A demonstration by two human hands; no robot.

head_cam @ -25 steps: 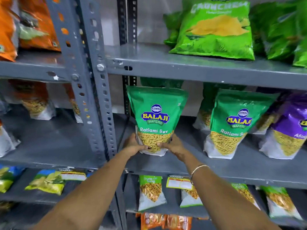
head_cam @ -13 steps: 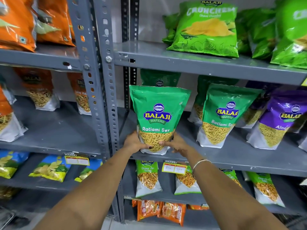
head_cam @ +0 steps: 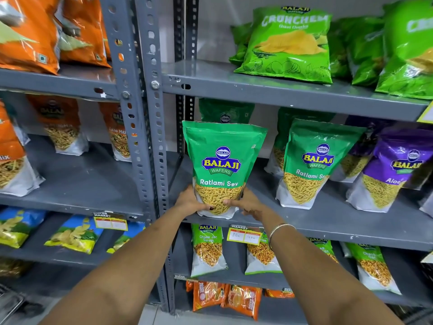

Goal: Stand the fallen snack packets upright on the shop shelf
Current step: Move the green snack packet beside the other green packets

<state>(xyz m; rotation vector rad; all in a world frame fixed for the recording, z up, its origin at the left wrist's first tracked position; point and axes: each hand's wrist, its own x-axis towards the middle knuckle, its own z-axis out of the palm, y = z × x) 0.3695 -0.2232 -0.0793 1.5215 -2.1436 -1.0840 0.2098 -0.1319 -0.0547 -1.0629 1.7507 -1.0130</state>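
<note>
Head view: left hand (head_cam: 191,202) and right hand (head_cam: 248,204) clasp the upright Ratlami Sev packet (head_cam: 222,167), hiding its lower corners.

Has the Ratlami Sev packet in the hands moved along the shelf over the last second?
No. The Ratlami Sev packet keeps its place beside the upright post, base at the shelf's front edge.

"BALAJI WAFERS – Ratlami Sev" is printed on the green packet (head_cam: 222,170); "CRUNCHEM" on the lime bag (head_cam: 288,43); "SUPER MARKET" – "80" handwritten – on the yellow price tag (head_cam: 244,234).
</note>
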